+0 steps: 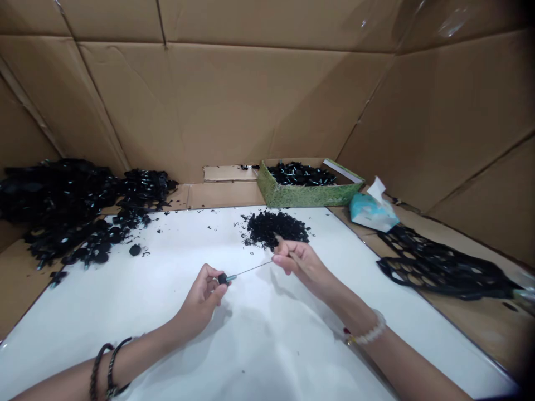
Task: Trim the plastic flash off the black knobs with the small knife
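Cardboard sheets (pixel 234 94) wall in the back and sides of the space, and a white table (pixel 179 239) fills the lower middle of the frame. A heap of small black rings (pixel 273 228) sits near the table's far edge, with loose rings scattered around it. Upper left, a large pile of black parts (pixel 62 200) lies on the cardboard and spills onto the table's corner. Behind the rings stands a green box (pixel 309 192) holding more black parts, with a tissue box (pixel 371 209) just beside it. Black perforated sheets (pixel 434 264) lie at the right. The left hand (pixel 200 301) is curled closed, gripping a small black knob (pixel 223 278) with a short metal stem. The right hand (pixel 303 264) is nearly closed, its fingers (pixel 282 259) pinching a thin wire (pixel 251 270). The wire runs almost level between the hands, rising slightly to the right, its left end meeting the stem at the center of the frame, just above the table.
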`<state>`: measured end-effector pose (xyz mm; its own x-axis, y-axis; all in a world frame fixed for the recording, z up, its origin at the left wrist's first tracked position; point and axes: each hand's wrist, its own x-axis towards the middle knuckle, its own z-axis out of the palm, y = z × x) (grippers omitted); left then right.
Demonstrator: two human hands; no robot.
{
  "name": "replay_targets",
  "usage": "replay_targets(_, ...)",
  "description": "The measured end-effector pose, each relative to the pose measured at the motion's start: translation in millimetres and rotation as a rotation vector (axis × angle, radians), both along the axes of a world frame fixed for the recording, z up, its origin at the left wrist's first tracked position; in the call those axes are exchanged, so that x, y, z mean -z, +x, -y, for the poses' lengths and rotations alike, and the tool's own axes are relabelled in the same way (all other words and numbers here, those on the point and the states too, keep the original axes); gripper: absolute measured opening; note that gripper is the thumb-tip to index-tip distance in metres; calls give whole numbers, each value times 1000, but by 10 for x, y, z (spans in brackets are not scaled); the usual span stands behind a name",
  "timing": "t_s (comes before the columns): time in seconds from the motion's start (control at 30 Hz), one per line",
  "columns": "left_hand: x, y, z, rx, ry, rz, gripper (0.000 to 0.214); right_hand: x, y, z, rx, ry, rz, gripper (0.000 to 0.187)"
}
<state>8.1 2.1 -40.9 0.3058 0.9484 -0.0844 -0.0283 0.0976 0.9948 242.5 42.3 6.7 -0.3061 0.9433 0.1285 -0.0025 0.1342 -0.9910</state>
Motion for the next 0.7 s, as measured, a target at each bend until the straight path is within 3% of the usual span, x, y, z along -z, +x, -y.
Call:
replay_targets(0.13,-23,-5,-13,-1,-33,-20,37,-37,79,-52,37,16,-2,35)
replay_targets(0.33,-73,-25,-25,69,-25,-24,32,52,-181,71,-29,-28,88,37)
replay_targets(0.4,-90,-31,-23,101,-22,-23,30,89,-273,144,-36,79,137,32)
replay_targets(0.7,-158,4,-47,157,-59,42,34,152,-390,283,50,854,465,14)
